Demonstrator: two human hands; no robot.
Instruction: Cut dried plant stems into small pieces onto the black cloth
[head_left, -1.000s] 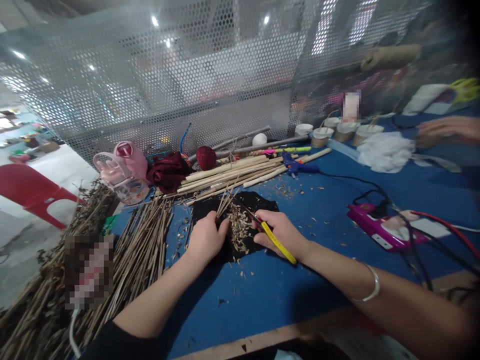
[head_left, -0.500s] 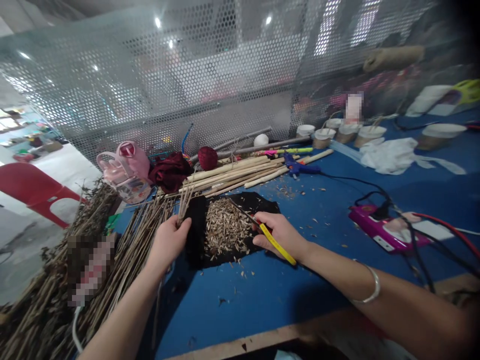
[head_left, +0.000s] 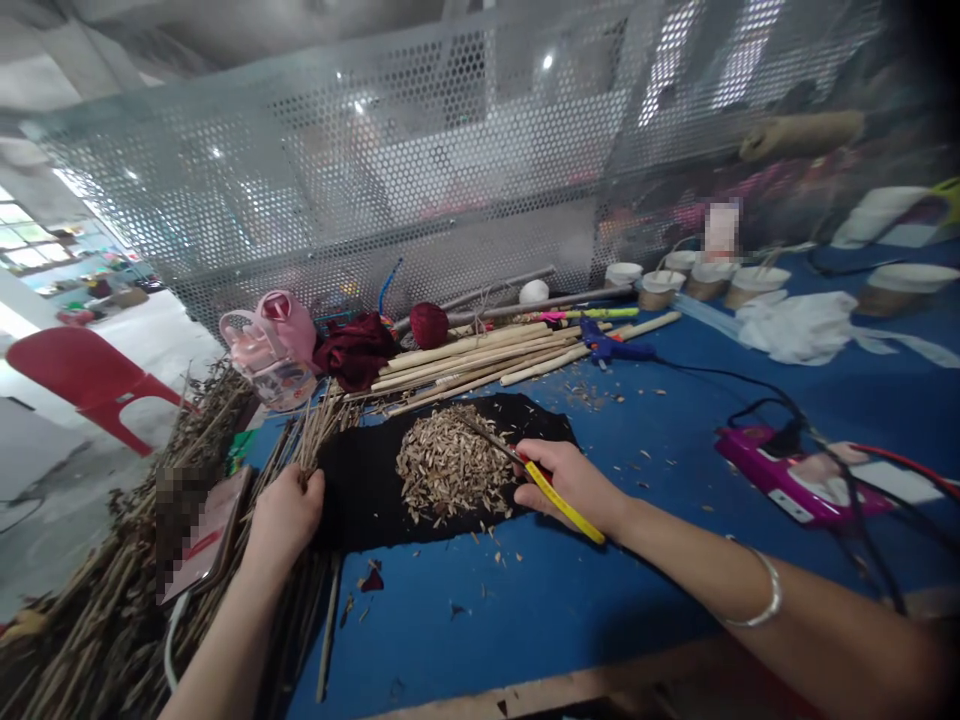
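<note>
My right hand is closed around pruning shears with a yellow handle. Their dark, narrow blades point up and left over a pile of short cut stem pieces. That pile lies on a black cloth spread across the blue table. At the cloth's left edge, my left hand has its fingers closed on thin dry stems, above a large bundle of long dry stems. How many stems it grips is hidden by the fingers.
Peeled pale sticks, a blue glue gun and a dark red yarn ball lie behind the cloth. A magenta device with cables is at right. At left, a phone rests on the stems. A perforated metal screen stands behind.
My left hand has moved left, from beside the pile to the stem bundle, uncovering more of the black cloth. My right hand still holds the shears over the pile. The view has shifted slightly.
</note>
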